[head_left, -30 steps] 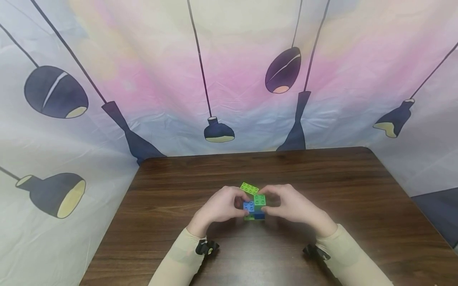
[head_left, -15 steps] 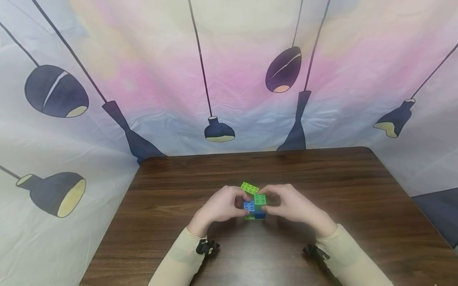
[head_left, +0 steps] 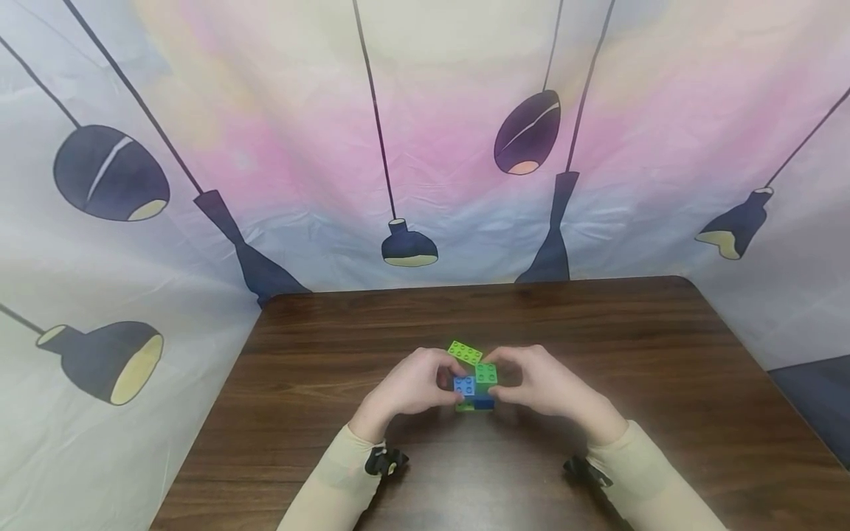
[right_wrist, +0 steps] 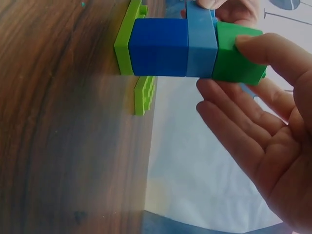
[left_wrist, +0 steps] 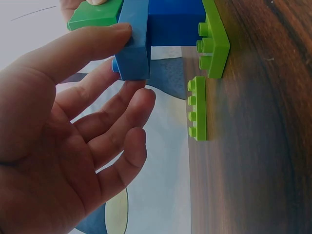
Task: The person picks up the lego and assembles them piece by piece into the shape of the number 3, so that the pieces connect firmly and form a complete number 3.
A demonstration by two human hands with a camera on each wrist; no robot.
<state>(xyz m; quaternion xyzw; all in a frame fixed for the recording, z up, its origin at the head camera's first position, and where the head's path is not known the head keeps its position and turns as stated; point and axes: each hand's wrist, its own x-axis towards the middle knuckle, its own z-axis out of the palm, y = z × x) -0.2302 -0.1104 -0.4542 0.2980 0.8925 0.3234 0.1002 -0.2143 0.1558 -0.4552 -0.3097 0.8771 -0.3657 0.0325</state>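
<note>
Wood-grain table (head_left: 345, 324), lamp-print backdrop (head_left: 451, 147)

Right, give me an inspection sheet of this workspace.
Surface: dark brown wood-grain tabletop, light reflecting off its near part.
Job's things: a plastic stack, bottom to top: flat lime-green plate, dark blue brick, light blue brick, green square-topped brick on the right; whether fully seated, cannot tell. A second lime-green studded plate lies beyond the stack.
Clutter: nothing seen.
Grippers: bare left hand pinches the light blue brick; bare right hand pinches the green one.
Cables: nothing seen; the dark cords are printed.
Surroundings: pastel fabric backdrop with printed dark blue lamps.
</note>
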